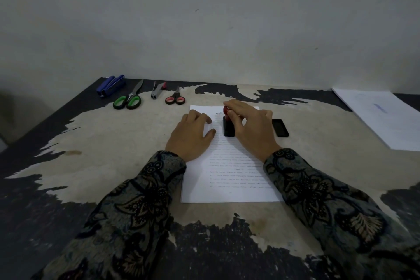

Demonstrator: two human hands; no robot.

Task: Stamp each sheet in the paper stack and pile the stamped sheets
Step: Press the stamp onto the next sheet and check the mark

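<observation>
Right hand (248,125) gripping the stamp (228,126) upon the printed sheet (229,179) at the tabletop (113,143) middle, left hand (193,136) resting flat, fingers relaxed, on the sheet's left edge.

Both arms wear long sleeves (145,191) of dark patterned cloth, a batik-like print of black flowers, leaves and dotted curls on a grey-green ground with tan touches. The cuffs end at the wrists, leaving the left hand (193,136) and right hand (252,127) bare.
</observation>
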